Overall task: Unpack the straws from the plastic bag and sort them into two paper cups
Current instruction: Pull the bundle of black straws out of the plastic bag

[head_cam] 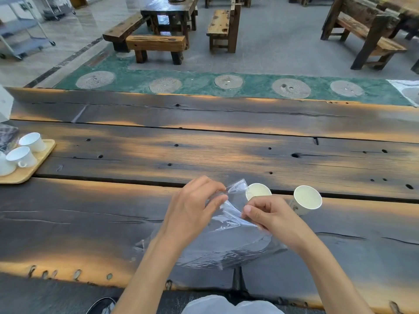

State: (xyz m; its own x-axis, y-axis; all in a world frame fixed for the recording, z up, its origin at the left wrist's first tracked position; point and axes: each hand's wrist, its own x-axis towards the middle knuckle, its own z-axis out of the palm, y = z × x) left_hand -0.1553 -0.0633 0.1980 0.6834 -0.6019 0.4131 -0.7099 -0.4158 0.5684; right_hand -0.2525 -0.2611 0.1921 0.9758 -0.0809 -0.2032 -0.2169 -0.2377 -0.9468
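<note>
A clear plastic bag [226, 248] lies on the dark wooden table [204, 155] in front of me. My left hand [192, 207] pinches the bag's top edge on the left. My right hand [269, 214] pinches the opposite edge, so the mouth is pulled apart between them. Dark contents show faintly through the lower part of the bag; I cannot make out single straws. Two white paper cups stand upright just beyond my hands: one [258, 191] partly behind my right hand, the other [307, 198] to its right.
A wooden tray [29, 171] with white ceramic cups [21, 156] sits at the table's left edge. A long gap between planks runs behind the paper cups. Benches and tables stand on the floor beyond the table's far edge.
</note>
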